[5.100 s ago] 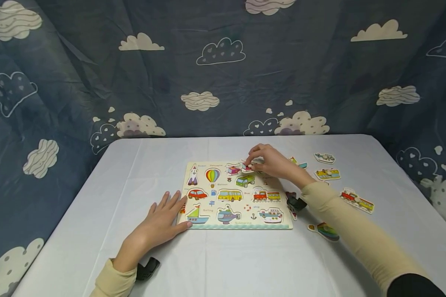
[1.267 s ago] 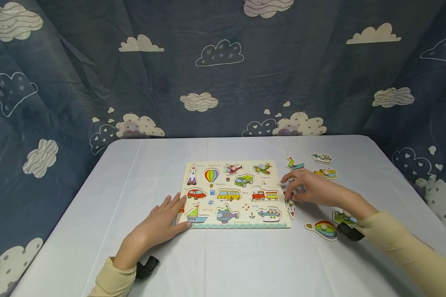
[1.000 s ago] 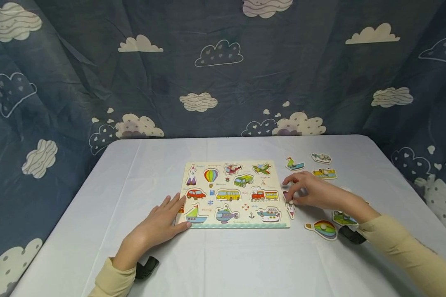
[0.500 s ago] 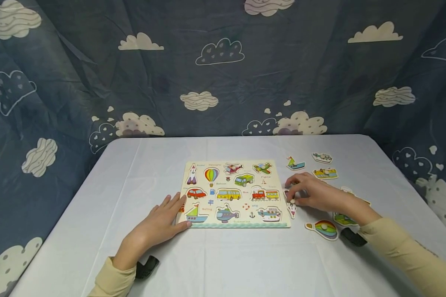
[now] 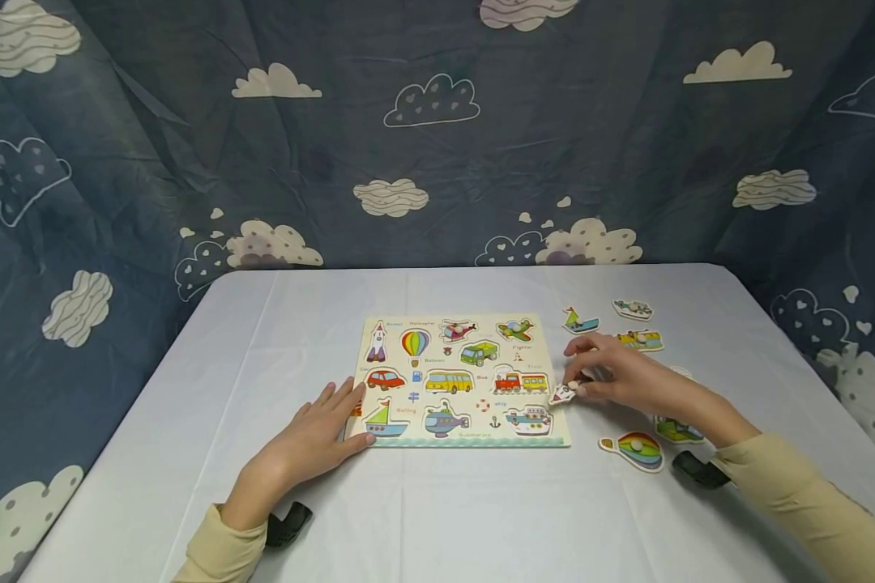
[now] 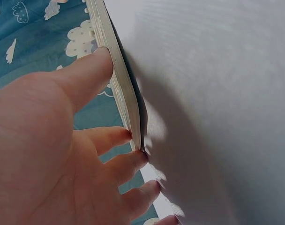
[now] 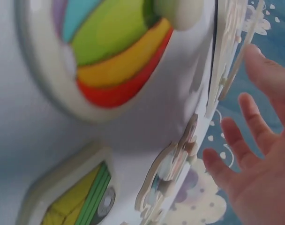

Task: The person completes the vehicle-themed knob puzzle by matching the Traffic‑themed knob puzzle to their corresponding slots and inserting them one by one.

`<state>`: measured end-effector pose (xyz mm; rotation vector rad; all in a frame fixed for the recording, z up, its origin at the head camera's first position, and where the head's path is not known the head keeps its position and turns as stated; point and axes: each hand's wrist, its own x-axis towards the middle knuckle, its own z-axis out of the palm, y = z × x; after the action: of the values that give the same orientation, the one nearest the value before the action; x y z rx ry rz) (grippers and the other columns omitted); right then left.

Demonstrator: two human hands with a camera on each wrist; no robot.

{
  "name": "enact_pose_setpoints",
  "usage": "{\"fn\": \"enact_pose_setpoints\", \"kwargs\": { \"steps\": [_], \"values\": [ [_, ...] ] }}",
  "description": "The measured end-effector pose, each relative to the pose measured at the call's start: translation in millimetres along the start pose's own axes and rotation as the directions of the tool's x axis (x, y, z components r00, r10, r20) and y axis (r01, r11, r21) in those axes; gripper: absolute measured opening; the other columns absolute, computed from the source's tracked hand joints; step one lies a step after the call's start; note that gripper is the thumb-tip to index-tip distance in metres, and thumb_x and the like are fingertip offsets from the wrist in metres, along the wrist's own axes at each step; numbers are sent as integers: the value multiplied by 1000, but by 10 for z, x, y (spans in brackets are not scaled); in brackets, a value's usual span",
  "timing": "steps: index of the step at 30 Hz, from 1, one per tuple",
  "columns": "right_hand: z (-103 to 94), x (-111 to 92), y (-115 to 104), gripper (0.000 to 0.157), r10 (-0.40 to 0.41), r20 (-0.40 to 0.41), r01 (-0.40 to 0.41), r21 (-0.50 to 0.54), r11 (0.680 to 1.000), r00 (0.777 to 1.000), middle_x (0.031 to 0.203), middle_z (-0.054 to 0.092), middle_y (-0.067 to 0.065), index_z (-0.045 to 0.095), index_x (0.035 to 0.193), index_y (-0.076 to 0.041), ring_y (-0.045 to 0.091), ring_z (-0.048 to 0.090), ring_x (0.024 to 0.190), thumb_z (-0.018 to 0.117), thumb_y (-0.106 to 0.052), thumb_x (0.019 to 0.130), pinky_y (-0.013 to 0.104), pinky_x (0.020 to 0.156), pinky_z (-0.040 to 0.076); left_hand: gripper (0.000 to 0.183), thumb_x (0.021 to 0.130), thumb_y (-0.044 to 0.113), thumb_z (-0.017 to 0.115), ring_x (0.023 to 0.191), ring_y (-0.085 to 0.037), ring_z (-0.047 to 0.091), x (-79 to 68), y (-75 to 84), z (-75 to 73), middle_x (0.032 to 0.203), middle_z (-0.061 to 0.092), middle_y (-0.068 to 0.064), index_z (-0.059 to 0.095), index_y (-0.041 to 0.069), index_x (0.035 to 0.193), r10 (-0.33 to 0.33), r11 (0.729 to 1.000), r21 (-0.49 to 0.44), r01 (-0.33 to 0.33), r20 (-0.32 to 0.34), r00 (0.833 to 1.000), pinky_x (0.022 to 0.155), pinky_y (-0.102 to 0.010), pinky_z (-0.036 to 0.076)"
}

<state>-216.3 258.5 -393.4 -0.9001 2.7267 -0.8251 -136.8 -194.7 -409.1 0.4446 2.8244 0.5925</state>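
Observation:
A flat puzzle board (image 5: 481,421) with printed vehicles lies on the white table. My left hand (image 5: 309,441) rests at its left edge with fingers spread; in the left wrist view the thumb and fingertips touch the board's edge (image 6: 126,89). Just past the right edge, my right hand (image 5: 638,380) pinches a rocket puzzle piece (image 5: 563,394), tilted up over the board's rim. Its grip is partly hidden by the fingers. In the right wrist view the piece (image 7: 245,47) shows edge-on by the thumb of the hand (image 7: 262,164).
Loose pieces lie right of the board: a balloon (image 5: 636,451), a green truck (image 5: 676,429), a sailboat (image 5: 580,321), a ship (image 5: 633,309) and a yellow bus (image 5: 642,340). Another piece is mostly hidden behind the right forearm. A cloud-patterned cloth (image 5: 437,162) hangs behind the table.
Earlier my right hand was at the helicopter near the board's top; it then came right and down to the rocket piece, which now is raised and turned toward the board. The left hand stays still.

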Motion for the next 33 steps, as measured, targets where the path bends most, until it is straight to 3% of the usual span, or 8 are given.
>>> {"fn": "enact_pose_setpoints", "kwargs": {
  "steps": [13,23,33],
  "values": [
    [33,118,-132,18,-28,-61,32,62,998,998,126,55,12,73,96,-23,33,47,120,80,-12,83,55,95,41,76,96,43,62,146,-41,16,-1,-9,4,160,22,-17,30,6,155,3,1000,-7,-3,-5,1000,111,-65,17],
    [73,261,-236,12,83,-59,-76,107,991,995,126,59,7,74,92,-21,32,47,124,82,-19,82,56,95,42,77,96,43,61,146,-40,15,-3,-9,0,160,22,-16,30,6,155,1,1000,-2,-1,-2,1000,111,-65,18],
    [154,466,-307,11,24,-72,-16,106,994,997,123,63,6,75,88,-21,31,51,122,83,-22,81,51,98,42,77,96,43,61,147,-40,15,-1,-8,3,160,22,-16,29,6,155,-4,1000,3,4,2,1000,111,-64,18]
  ]
}}
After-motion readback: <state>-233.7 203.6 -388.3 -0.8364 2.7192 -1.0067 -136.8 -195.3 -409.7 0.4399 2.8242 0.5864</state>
